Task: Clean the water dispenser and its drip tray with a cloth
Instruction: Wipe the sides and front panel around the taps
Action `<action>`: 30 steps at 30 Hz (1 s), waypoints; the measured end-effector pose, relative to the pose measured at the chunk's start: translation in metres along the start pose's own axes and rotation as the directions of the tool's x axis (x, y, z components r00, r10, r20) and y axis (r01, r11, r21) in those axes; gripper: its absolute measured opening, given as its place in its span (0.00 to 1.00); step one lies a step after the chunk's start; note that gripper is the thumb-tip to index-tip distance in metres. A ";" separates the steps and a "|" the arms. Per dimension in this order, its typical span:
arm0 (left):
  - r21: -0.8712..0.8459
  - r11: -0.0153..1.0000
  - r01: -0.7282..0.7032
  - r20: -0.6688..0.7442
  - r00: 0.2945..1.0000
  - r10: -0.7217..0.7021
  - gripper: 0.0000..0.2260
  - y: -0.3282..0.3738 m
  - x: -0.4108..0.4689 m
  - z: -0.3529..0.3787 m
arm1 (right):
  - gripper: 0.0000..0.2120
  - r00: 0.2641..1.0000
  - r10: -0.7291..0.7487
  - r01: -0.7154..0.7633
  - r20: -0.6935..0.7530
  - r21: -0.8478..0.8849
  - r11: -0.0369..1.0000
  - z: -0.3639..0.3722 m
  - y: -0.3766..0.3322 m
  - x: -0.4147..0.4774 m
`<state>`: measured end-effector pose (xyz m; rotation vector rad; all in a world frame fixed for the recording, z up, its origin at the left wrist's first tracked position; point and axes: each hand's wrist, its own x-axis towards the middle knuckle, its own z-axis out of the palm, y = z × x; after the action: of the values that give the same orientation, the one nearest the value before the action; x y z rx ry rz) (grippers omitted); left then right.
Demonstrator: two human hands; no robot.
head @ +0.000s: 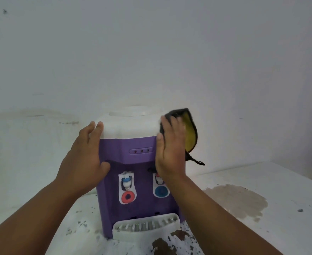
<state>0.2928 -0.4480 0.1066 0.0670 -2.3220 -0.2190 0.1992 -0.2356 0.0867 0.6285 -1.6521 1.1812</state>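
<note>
A purple water dispenser (133, 177) with a white top (131, 126) stands on a white table, two taps on its front. Its white slotted drip tray (146, 228) sits at the base. My left hand (86, 157) lies flat against the dispenser's left side, fingers up on the white top's corner. My right hand (170, 148) presses a black and yellow cloth (189, 131) against the upper right corner. The cloth sticks out past my fingers, and a black loop dangles below it.
The white table (271, 184) has chipped paint near the front and a large damp brown stain (238, 199) to the right of the dispenser. A plain white wall stands close behind. The table's right edge runs at the far right.
</note>
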 end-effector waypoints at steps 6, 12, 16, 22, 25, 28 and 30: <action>-0.073 0.997 0.021 0.049 0.999 -0.017 0.45 0.002 0.000 -0.004 | 0.17 0.958 -0.278 0.277 0.066 0.034 0.960 0.017 -0.014 -0.018; -0.522 0.851 0.055 0.048 0.998 -0.035 0.31 0.020 -0.028 -0.020 | 0.17 0.878 -0.318 0.226 0.359 0.274 0.935 0.015 -0.054 -0.046; -0.714 0.699 0.038 -0.168 0.960 -0.224 0.24 0.039 -0.079 -0.020 | 0.16 0.912 0.077 -0.302 0.404 0.532 0.791 0.002 -0.100 -0.050; -0.900 0.408 0.154 0.015 0.946 -0.324 0.21 0.067 -0.092 -0.031 | 0.17 0.702 0.164 -0.659 0.693 0.545 0.518 -0.019 -0.137 -0.033; -0.917 0.335 0.216 0.045 0.891 -0.451 0.14 0.071 -0.081 -0.036 | 0.20 0.659 0.034 -0.638 0.751 0.535 0.554 -0.034 -0.129 -0.013; -0.894 0.387 0.227 -0.033 0.826 -0.562 0.10 0.074 -0.064 -0.039 | 0.28 0.754 0.158 -0.567 0.637 0.512 0.645 -0.043 -0.103 0.006; -0.890 0.420 0.175 -0.154 0.754 -0.639 0.10 0.077 -0.053 -0.042 | 0.29 0.861 0.210 -0.438 0.463 0.466 0.769 -0.050 -0.075 0.019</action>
<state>0.3616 -0.3721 0.1108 0.2052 -1.4182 -1.4257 0.2737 -0.2169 0.1376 1.0160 -1.7901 1.9469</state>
